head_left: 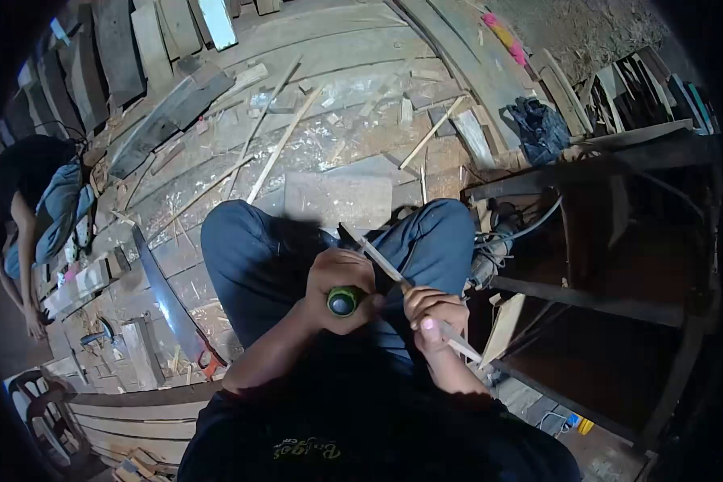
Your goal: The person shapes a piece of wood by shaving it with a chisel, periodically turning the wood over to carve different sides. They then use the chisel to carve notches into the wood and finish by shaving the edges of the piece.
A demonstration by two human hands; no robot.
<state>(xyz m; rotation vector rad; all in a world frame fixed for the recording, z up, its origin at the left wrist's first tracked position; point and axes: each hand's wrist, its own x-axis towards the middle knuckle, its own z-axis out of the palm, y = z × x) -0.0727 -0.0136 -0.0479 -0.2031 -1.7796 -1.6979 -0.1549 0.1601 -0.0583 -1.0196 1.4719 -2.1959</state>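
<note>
My left hand (341, 281) is closed around a green-handled tool (342, 301), whose round butt end faces up towards me. A dark blade-like part shows beyond that fist, against the upper end of a thin wooden stick (386, 263); the exact kind of tool cannot be made out. My right hand (435, 315) grips the stick along its middle, with the thumb on top. The stick slants from between my knees down to the right, past my wrist. Below the hands a flat wooden board (337, 197) lies on the floor in front of my legs.
A handsaw (167, 297) with an orange handle lies left of my knee. Further left, a hammer (100, 333) rests near wood offcuts, and another person (44, 201) bends down. Wooden strips (285, 145) litter the floor ahead. A dark wooden frame (594, 301) stands at my right.
</note>
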